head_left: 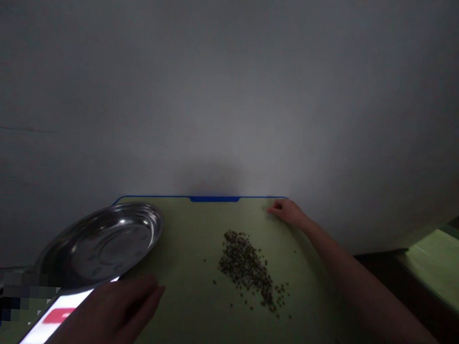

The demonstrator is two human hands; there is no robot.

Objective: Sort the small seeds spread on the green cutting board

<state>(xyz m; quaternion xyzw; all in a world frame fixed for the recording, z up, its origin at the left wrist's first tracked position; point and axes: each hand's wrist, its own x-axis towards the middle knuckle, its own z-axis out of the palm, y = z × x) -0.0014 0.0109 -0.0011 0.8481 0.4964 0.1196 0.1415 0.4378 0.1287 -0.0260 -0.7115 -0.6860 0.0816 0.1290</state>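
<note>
Toward nine o'clock from the middle of the pale green board (191,314), a shiny metal basin (121,243) sits with its wide mouth facing up. Its inner base and curved wall show bare metal, with bright reflections along the wall near its two o'clock. The small dark grains (245,265) lie outside it, loose on the board at three o'clock, in a patch that runs from its eleven down to its five, with strays scattered around the edges.

At eight o'clock, just beside the basin's near rim, the left hand (130,303) has its fingers bent and drawn close together; whether they grip anything, I cannot tell. Beneath it, farther out at eight, shows a bright white panel (62,314) with a red patch.

Near one o'clock, by the board's far corner, the right hand (287,212) is narrow, fingers curled inward; its contents, if any, cannot be made out. The blue edging (215,198) crosses twelve, against the grey wall (233,100).
</note>
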